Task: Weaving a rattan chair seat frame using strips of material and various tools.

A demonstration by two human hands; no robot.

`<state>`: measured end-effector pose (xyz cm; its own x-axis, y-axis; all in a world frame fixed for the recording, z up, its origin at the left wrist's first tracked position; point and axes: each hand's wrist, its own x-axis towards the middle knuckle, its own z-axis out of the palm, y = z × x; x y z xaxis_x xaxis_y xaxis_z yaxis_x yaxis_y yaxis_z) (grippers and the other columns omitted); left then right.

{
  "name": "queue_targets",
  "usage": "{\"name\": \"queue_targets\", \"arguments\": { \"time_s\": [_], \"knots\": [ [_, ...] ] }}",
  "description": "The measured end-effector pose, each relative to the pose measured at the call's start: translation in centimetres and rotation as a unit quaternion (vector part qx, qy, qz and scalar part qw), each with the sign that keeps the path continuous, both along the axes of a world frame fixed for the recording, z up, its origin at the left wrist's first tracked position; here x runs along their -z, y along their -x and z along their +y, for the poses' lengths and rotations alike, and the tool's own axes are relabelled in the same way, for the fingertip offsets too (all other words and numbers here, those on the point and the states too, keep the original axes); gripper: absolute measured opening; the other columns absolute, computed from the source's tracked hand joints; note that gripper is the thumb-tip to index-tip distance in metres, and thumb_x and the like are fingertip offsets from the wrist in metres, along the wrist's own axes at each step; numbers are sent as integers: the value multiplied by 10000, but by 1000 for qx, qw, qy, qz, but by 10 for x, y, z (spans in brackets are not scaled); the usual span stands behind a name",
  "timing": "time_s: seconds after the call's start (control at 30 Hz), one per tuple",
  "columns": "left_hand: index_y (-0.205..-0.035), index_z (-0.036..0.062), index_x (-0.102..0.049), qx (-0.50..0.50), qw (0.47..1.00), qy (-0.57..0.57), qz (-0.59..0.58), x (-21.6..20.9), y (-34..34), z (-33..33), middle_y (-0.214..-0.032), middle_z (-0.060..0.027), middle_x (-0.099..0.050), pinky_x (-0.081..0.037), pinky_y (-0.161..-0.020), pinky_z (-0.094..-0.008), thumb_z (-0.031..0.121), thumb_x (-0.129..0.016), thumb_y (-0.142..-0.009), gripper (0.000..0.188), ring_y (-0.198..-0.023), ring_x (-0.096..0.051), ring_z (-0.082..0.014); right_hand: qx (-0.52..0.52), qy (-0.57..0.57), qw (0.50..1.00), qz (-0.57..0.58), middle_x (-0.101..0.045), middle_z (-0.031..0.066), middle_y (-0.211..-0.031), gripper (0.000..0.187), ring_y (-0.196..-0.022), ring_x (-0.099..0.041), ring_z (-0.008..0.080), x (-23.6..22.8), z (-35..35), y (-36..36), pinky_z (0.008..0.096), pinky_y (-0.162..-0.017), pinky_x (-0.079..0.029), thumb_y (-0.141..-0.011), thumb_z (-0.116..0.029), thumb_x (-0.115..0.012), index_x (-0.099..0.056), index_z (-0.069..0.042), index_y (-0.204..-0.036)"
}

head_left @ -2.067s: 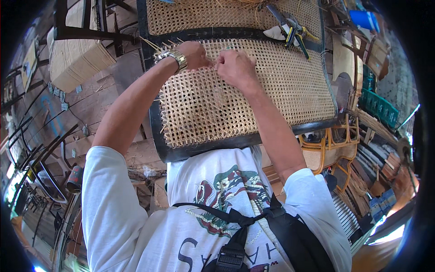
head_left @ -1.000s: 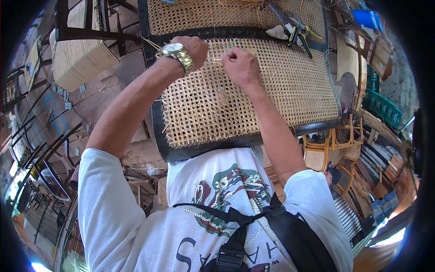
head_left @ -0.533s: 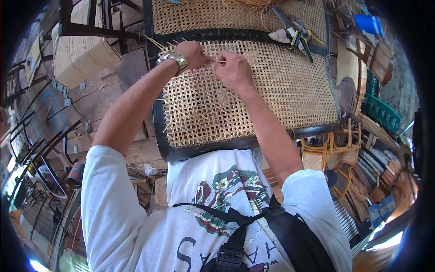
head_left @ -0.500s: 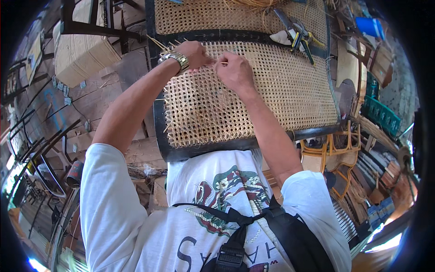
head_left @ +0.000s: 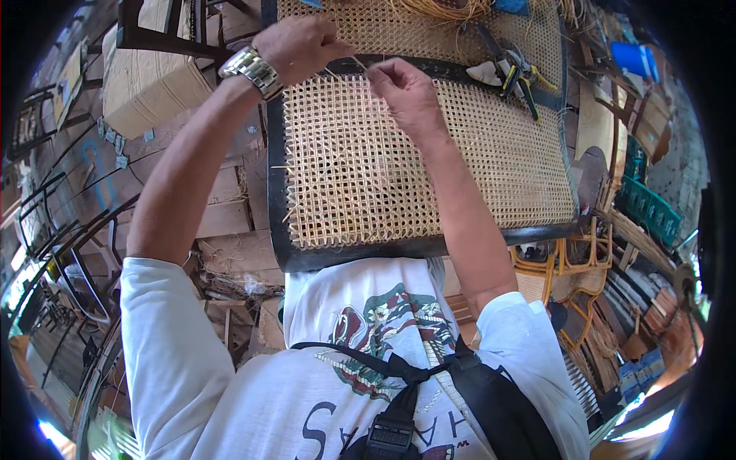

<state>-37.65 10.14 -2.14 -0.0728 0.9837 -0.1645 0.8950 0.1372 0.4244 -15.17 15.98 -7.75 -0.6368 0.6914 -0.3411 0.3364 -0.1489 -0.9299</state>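
Pale cane strand (head_left: 359,63) is pinched between left hand (head_left: 297,47) and right hand (head_left: 411,98), above the far edge of the woven panel (head_left: 491,161); beyond its right edge, a green crate (head_left: 650,207), contents unclear.

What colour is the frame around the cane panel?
Black: the frame bordering the pale tan cane panel shows best in the head view.

1. Plenty of room low down: the lower cane panel (head_left: 345,169) lies open left of the right forearm (head_left: 468,207), which bars any straight crossing!
2. Another bare stretch right of that forearm, out to the panel's edge.
3. Tight up top: a narrow gap between left hand (head_left: 295,47) and right hand (head_left: 406,92), with a thin strand (head_left: 360,64) across it.
4. Upper right, hand tools (head_left: 519,77) block the way; a cane coil (head_left: 452,11) sits beyond.
5. Far left, a dark wooden frame (head_left: 165,42) and cardboard box (head_left: 157,86) crowd in.
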Motion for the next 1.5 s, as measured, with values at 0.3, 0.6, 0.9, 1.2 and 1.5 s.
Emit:
{"name": "queue_targets", "arguments": {
  "time_s": [0.3, 0.6, 0.9, 1.2, 1.5],
  "knots": [
    [-1029, 126, -721, 33, 982, 186, 3, 57, -50, -15, -927, -159, -738, -560, -751, -478, 428, -587, -973, 335, -896, -712, -362, -37, -162, 946, -279, -726, 143, -849, 210, -794, -705, 284, 14, -14, -8, 394, -749, -566, -878, -250, -584, -699, -74, -884],
    [-1016, 39, -755, 119, 968, 193, 110, 31, -73, 11, -979, -170, -759, -613, -733, -426, 208, -583, -946, 251, -896, -754, -304, -24, -156, 954, -255, -730, 136, -858, 154, -800, -705, 281, 15, -12, -14, 396, -734, -559, -856, -216, -650, -697, -70, -849],
    [-858, 74, -741, -6, 936, 307, -175, 78, -39, -4, -804, -120, -740, -567, -662, -365, 560, -502, -1008, 563, -772, -738, -235, -94, -250, 911, -314, -665, 123, -1079, 136, -995, -642, 298, 14, -24, 0, 430, -880, -530, -858, -219, -699, -719, -88, -828],
    [-896, 114, -723, -2, 989, 10, 147, 33, 51, -10, -839, -120, -726, -562, -677, -424, 548, -621, -913, 446, -790, -721, -276, -92, -387, 892, -214, -607, 134, -1228, 324, -1153, -578, 295, 21, -32, -3, 444, -1006, -492, -890, -264, -719, -696, -83, -1158],
    [-953, 72, -692, -25, 991, 130, -30, 35, -5, -11, -822, -151, -716, -540, -683, -454, 423, -572, -979, 372, -776, -705, -326, 18, -52, 985, -161, -737, 28, -829, 190, -767, -697, 144, 3, -9, 10, 322, -696, -557, -915, -277, -683, -746, -106, -969]
  ]
}}
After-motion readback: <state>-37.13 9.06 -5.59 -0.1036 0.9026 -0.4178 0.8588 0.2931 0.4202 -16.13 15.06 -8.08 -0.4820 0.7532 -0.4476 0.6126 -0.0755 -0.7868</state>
